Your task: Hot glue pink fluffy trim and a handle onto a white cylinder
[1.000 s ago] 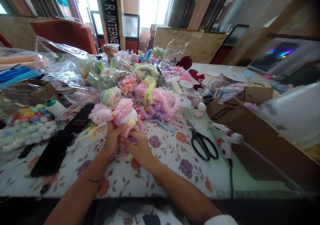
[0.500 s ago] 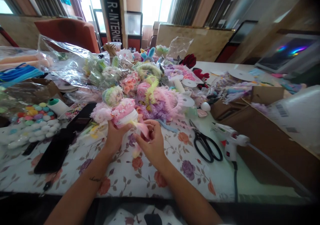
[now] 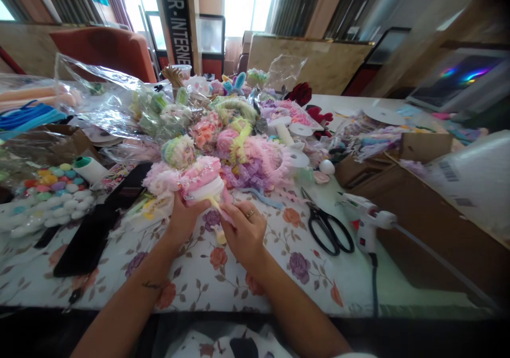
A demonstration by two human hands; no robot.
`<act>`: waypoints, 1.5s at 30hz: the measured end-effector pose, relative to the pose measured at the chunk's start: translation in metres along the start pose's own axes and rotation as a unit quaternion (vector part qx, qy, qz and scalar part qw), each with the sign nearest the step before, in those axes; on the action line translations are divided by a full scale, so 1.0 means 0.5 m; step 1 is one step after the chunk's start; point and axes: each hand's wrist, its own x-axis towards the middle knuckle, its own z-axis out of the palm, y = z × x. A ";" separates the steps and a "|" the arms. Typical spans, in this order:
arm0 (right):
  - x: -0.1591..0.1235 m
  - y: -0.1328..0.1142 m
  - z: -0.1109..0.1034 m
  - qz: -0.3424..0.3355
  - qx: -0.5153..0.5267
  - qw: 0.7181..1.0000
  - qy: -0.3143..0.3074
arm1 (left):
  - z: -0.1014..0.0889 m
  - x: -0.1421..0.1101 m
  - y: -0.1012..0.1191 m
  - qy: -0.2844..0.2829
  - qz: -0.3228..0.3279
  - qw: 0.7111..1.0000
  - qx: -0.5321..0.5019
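My left hand (image 3: pixel 184 217) is closed around the lower side of a fluffy pink-and-white craft piece (image 3: pixel 202 169), its thumb along the white part. From that piece a pale yellow and pink ribbon (image 3: pixel 215 202) runs down to the right. My right hand (image 3: pixel 246 233) pinches the ribbon between thumb and bent fingers, with a ring showing. The fingertips partly hide the ribbon. Directly behind the hands lie pink ruffled trim (image 3: pixel 271 159) and purple lace (image 3: pixel 252 175).
Black-handled scissors (image 3: pixel 329 230) and a hot glue gun (image 3: pixel 368 220) lie to the right, beside a cardboard box (image 3: pixel 422 230). On the left are a black phone (image 3: pixel 82 241), bagged pompoms (image 3: pixel 59 198) and a thread cone (image 3: pixel 90 170). Plastic-wrapped flowers (image 3: pixel 175 116) are heaped behind.
My right hand has turned over, knuckles now up, and has drawn its fingers closer around the ribbon. The pink flap seen hanging before is now gathered in them. My left hand keeps its hold.
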 end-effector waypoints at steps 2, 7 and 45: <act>0.002 -0.002 0.000 0.031 0.028 0.999 0.011 | 0.006 -0.002 0.005 -0.010 -0.011 1.000 -0.014; 0.013 -0.007 -0.005 0.124 0.088 0.988 0.008 | 0.004 -0.005 0.008 -0.023 -0.033 0.999 -0.024; 0.032 0.023 -0.011 0.416 0.284 0.861 -0.065 | -0.014 -0.002 0.007 -0.123 -0.147 0.982 0.002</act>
